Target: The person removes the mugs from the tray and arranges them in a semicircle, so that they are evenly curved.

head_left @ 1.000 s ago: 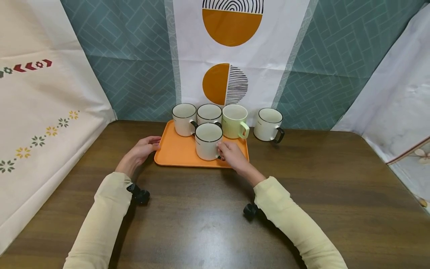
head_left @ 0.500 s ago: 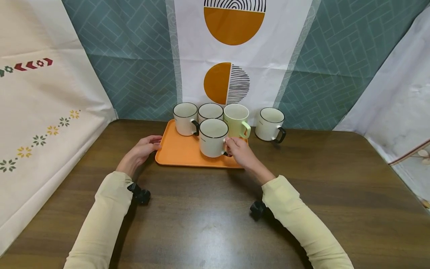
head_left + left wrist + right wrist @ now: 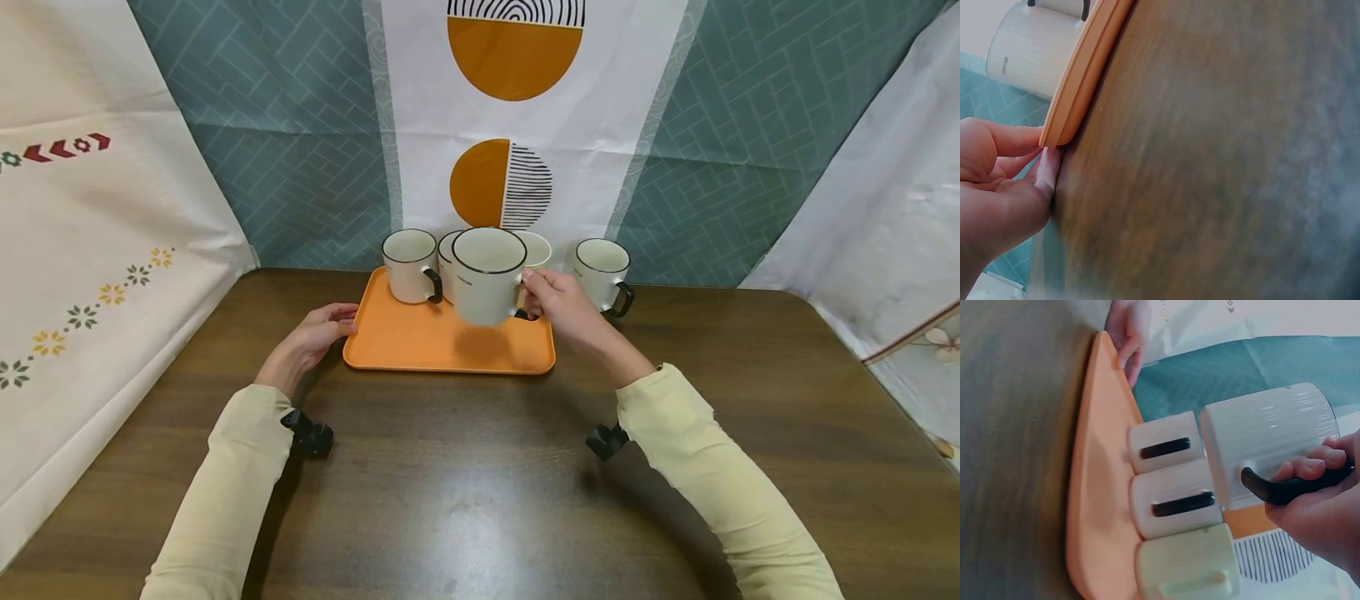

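Observation:
My right hand (image 3: 564, 307) grips the black handle of a white enamel-style mug (image 3: 486, 279) with a dark rim. The mug hangs above the orange tray (image 3: 405, 346), its shadow on the tray below. In the right wrist view the fingers curl round the handle (image 3: 1291, 487). At the tray's left edge, my left hand (image 3: 315, 337) pinches the rim between thumb and fingers, as the left wrist view shows. On the tray's back part stand a white mug (image 3: 408, 271), a second white mug (image 3: 1172, 499) and a pale green mug (image 3: 1188, 562), the latter two partly hidden in the head view.
Another white mug (image 3: 602, 271) with a black handle stands on the wooden table (image 3: 450, 467) to the right of the tray. Behind the table hangs a teal patterned cloth (image 3: 300, 167) with a white panel. White cloths flank both sides.
My right hand has lifted the mug off the front of the tray, upward and slightly right, so it now overlaps the mugs behind. My left hand has stayed at the tray's edge.

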Demonstrator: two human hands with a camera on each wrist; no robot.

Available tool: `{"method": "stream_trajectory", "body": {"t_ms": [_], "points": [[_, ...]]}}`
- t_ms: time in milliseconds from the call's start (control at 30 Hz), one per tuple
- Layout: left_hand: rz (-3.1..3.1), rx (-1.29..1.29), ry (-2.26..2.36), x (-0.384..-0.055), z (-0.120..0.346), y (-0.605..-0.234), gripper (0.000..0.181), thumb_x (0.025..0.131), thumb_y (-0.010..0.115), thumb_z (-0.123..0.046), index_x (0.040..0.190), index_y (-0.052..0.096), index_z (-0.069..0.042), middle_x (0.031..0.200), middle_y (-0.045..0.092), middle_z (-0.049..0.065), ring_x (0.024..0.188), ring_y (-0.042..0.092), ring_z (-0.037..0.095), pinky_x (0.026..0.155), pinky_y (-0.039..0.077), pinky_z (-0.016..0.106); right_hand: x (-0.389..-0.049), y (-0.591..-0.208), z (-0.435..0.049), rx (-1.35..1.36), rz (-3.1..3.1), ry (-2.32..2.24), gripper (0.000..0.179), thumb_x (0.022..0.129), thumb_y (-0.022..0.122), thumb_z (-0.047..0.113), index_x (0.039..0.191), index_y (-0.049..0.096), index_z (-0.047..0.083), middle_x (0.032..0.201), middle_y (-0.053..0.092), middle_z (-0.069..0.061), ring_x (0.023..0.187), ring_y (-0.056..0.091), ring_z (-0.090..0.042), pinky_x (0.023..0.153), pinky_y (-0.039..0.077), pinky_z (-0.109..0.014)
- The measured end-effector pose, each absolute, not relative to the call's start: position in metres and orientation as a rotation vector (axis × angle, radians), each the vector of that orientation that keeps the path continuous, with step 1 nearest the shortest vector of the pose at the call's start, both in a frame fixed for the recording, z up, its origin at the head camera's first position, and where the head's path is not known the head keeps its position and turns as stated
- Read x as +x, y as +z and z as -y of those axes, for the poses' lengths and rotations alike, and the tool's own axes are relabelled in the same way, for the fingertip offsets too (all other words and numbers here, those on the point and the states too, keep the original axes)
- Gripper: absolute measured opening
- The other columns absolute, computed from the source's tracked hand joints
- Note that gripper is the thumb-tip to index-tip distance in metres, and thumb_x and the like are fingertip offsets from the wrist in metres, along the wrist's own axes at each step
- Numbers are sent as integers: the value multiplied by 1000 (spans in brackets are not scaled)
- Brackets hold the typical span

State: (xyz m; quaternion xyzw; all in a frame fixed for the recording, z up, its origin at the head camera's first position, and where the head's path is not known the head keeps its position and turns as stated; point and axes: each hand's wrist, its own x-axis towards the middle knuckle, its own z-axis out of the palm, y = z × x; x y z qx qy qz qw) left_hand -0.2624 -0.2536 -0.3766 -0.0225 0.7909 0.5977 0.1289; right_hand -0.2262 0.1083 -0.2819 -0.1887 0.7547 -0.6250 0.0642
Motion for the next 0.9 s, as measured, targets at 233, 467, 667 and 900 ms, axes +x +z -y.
{"method": "stream_trajectory", "body": {"t_ms": [233,467,667,900], "points": [[-2296,-61,1742,-262,254,-378,55,97,42,6,147,20,11,145,28,30,129,33,36,111,27,44,-230,-266,-122,-549,-2209,-1939,31,106,33,15,83,44,-3,63,26,-2,63,30,-16,67,34,-30],[-2294,-62,1745,-262,254,-376,55,97,41,6,148,19,11,146,27,30,131,31,37,112,26,44,-234,-247,-144,-572,-2234,-1944,33,107,31,18,87,40,-6,68,23,-2,66,28,-16,69,31,-30],[-2285,-60,1755,-262,254,-376,54,97,40,7,147,20,12,146,28,30,132,31,37,112,27,44,-235,-240,-168,-565,-2226,-2090,34,106,34,19,84,41,-6,69,26,-3,66,30,-16,68,30,-29],[-2281,-51,1754,-264,254,-377,54,97,39,7,147,19,12,147,27,30,133,30,37,112,27,43,-238,-239,-201,-514,-2260,-2240,33,105,40,21,82,44,-4,69,33,-2,66,33,-16,67,35,-26]]}}
